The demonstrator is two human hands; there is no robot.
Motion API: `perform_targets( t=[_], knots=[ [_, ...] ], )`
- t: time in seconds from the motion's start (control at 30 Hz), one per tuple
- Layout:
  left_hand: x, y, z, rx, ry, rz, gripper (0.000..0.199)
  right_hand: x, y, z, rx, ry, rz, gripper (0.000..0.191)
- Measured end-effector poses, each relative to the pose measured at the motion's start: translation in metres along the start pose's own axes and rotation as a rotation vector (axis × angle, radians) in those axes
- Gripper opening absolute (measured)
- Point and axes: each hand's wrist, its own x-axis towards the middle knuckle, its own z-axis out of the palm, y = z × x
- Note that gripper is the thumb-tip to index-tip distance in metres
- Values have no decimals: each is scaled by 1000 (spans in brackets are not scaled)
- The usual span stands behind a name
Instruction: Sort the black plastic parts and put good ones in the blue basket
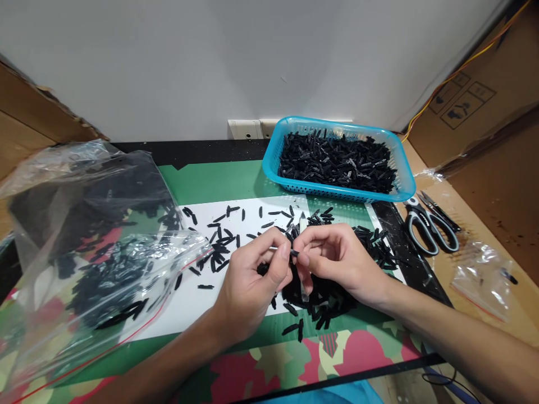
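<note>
Close together over the white sheet [248, 224], my left hand [252, 280] and my right hand [341, 258] both pinch a small black strip [295, 253] between thumb and fingertips. Part of the strip is hidden by the fingers, and its exact kind cannot be made out. Below my right hand lies a pile of similar black pieces [328, 303]. More loose black pieces [219, 247] are scattered on the sheet to the left. A slim, pale, pointed tool [303, 224] lies among the pieces, partly covered by my right hand.
A blue plastic basket [273, 168] full of black pieces stands at the back right. At left, a clear zip bag [168, 280] holds more pieces. Scissors [429, 224] and a small clear bag [482, 280] lie on the right. A wall [189, 67] rises behind.
</note>
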Motion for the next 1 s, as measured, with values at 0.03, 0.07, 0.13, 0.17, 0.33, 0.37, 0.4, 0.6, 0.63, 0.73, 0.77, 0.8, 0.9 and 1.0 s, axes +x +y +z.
perform_targets(
  t=[0.03,0.07,0.13,0.17,0.33,0.37,0.4,0.6,0.63,0.73,0.77,0.8,0.9,1.0],
  knots=[
    [0,0,0,5,0,1,32,0,0,0,-1,1,4,35],
    [0,0,0,8,0,2,32,0,1,0,-2,2,9,34],
    [0,0,0,13,-2,-1,32,0,2,0,-2,0,17,34],
    [0,0,0,15,-3,-2,32,0,2,0,-1,-1,18,34],
    [-1,-1,0,-21,4,-16,32,-1,3,-1,17,-20,6,33],
    [-1,-1,0,-37,8,-19,32,-1,3,-2,22,-28,5,32],
    [0,-1,0,-51,11,-21,32,-1,3,-2,28,-34,5,31],
    [3,-1,0,-77,11,-13,32,0,3,-2,49,-45,-11,29],
    [2,-2,0,-72,12,-12,32,0,3,-2,46,-43,-14,29],
    [0,-2,1,-55,11,-6,31,0,2,-2,32,-29,-11,31],
    [0,-2,1,-49,9,-1,31,0,2,-1,27,-26,-9,31],
    [-1,-2,2,-43,6,4,31,-1,2,-1,22,-24,-9,32],
    [0,0,2,-21,3,15,31,-1,1,-1,4,-20,-12,33],
    [0,0,2,19,6,23,31,-1,-1,0,-14,-9,-6,33]
  ],
)
